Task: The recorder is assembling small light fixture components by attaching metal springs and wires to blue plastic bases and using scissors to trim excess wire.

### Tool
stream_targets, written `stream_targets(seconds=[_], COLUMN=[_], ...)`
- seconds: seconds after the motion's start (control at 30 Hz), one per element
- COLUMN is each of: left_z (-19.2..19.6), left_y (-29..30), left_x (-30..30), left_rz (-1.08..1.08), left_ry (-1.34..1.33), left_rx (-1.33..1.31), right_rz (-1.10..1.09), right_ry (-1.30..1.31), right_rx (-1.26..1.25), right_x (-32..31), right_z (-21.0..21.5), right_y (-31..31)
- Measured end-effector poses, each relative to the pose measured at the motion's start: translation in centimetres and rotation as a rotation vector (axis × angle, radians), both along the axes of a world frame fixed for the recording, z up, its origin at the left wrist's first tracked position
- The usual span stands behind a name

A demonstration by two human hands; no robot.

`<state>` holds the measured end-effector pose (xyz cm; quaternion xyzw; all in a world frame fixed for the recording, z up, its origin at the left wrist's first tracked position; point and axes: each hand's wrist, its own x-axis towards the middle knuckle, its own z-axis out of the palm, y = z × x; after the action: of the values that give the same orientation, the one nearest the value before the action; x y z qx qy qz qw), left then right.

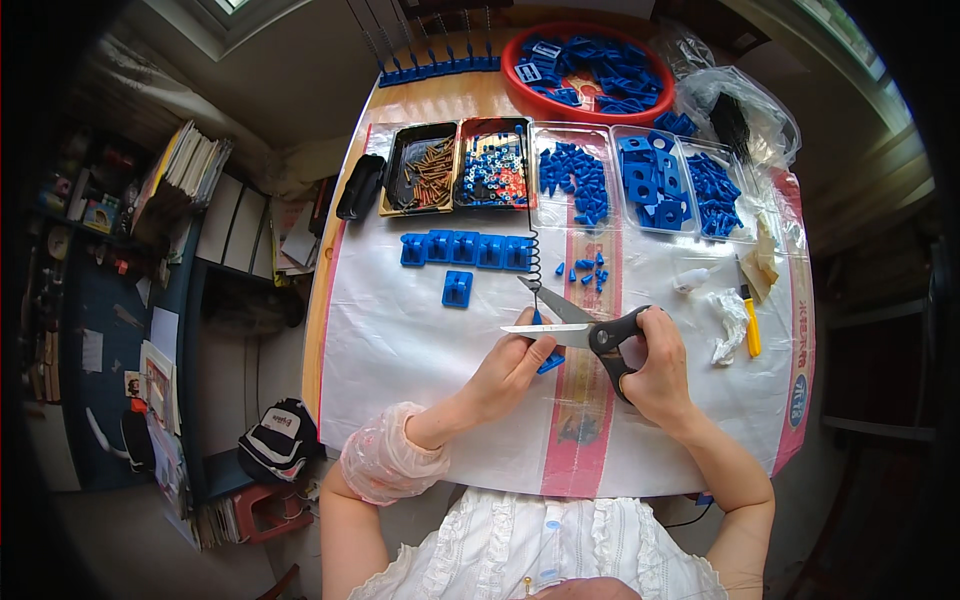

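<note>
- Head view, from where I stand: a wooden table point(432, 102) under a white sheet point(390, 385).
- Scissors point(602, 338) above it, blades parted near the wire; the right hand point(658, 372) curls its fingers around the handles, the stiff part to hold.
- Dark wire point(534, 258), coiled, upright beyond the left hand point(503, 385); probably light, springy, easily bent.
- Blue base point(551, 363) by the left fingers, whose thumb and fingertips pinch the piece; likely light, hard, slightly slippery plastic, best gripped by its edges.
- Blue cone point(537, 318) at the wire's foot.
</note>
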<state>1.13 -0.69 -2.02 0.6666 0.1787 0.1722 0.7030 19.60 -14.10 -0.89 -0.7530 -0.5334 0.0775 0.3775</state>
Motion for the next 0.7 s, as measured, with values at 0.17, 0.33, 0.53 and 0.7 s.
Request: stream_targets(seconds=[0.17,0.33,0.53,0.7], left_z=[-0.3,-1.1,-0.6,-0.4], left_y=[-0.1,0.1,0.6,0.1], left_x=[-0.1,-0.2,-0.5,-0.2], left_rz=[0.009,0.017,-0.085,0.008], left_ry=[-0.01,-0.015,0.037,0.032], left_rx=[-0.019,0.128,0.039,0.108], right_rz=[0.019,0.021,0.013,0.018], right_ry=[0.003,0.002,-0.001,-0.008], right_rx=[0.007,-0.009,0.0,-0.003], right_x=[0.0,0.0,0.0,0.1], right_z=[0.1,0.2,0.2,0.0], right_y=[0.0,0.1,0.0,0.0])
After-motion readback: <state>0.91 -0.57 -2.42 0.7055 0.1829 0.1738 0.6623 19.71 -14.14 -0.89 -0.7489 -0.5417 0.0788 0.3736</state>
